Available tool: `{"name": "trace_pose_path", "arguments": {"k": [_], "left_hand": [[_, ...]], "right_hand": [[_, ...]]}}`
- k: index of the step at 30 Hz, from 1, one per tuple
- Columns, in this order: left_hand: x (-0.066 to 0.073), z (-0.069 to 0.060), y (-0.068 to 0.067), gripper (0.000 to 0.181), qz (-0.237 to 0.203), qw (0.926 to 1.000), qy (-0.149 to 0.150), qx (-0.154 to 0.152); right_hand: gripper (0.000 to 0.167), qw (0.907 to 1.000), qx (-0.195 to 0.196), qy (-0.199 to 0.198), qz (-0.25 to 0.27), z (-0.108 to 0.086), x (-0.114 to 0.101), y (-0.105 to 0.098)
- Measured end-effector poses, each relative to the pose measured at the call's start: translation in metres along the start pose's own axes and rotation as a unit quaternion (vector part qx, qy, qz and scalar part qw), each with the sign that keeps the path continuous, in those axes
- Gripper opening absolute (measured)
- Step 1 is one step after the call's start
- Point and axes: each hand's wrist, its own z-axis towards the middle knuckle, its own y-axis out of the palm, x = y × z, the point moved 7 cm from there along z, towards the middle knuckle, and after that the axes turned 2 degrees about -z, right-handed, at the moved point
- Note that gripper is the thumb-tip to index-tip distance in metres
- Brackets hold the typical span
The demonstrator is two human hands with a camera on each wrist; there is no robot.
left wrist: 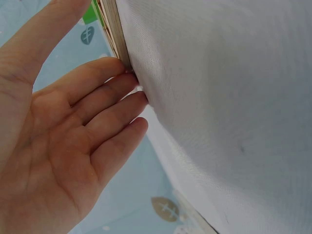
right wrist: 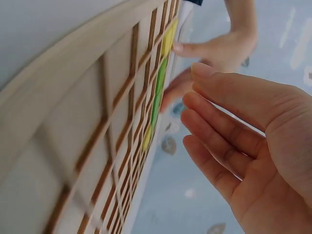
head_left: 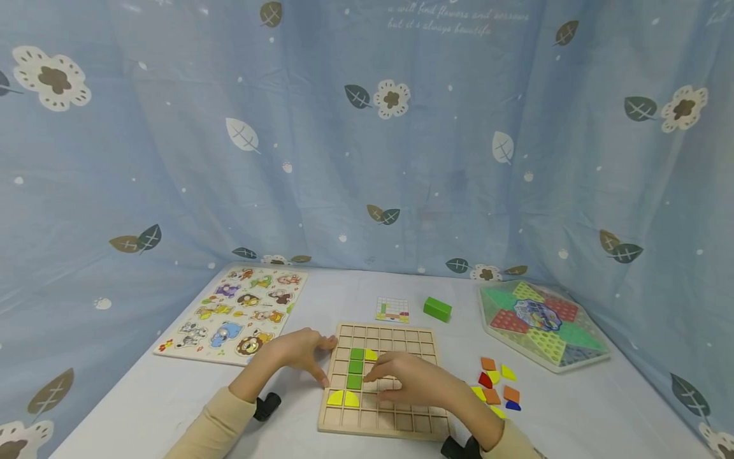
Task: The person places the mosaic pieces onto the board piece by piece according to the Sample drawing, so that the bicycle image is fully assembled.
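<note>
A wooden grid board (head_left: 390,424) lies on the white table, holding a column of green squares (head_left: 355,367), one yellow piece (head_left: 371,354) beside its top and two yellow pieces (head_left: 343,398) at lower left. My left hand (head_left: 298,350) touches the board's left edge with fingers extended; the left wrist view shows its fingertips (left wrist: 127,73) against that edge. Over the middle of the board hovers my right hand (head_left: 410,379), fingers slightly bent. In the right wrist view nothing shows between the thumb and fingers of this hand (right wrist: 248,131).
Loose coloured pieces (head_left: 492,396) lie right of the board. Behind it are a pattern card (head_left: 392,310) and a green block (head_left: 438,309). An animal puzzle board (head_left: 229,312) is at left, a hexagonal patterned tray (head_left: 541,325) at right. A blue curtain (head_left: 367,159) hangs behind.
</note>
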Motion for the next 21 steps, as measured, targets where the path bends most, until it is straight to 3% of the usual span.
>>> {"name": "trace_pose_path", "arguments": {"k": [5, 14, 21], "left_hand": [[0.0, 0.0, 0.0, 0.086, 0.0, 1.0, 0.001, 0.002], [0.0, 0.0, 0.0, 0.086, 0.0, 1.0, -0.003, 0.002], [0.0, -0.001, -0.001, 0.086, 0.0, 1.0, -0.006, 0.003]], "right_hand": [[0.026, 0.9996, 0.014, 0.019, 0.014, -0.024, 0.015, -0.01], [0.024, 0.9984, 0.045, 0.003, 0.035, -0.061, 0.035, -0.023], [0.014, 0.9933, 0.024, 0.079, 0.081, -0.087, 0.063, -0.026]]}}
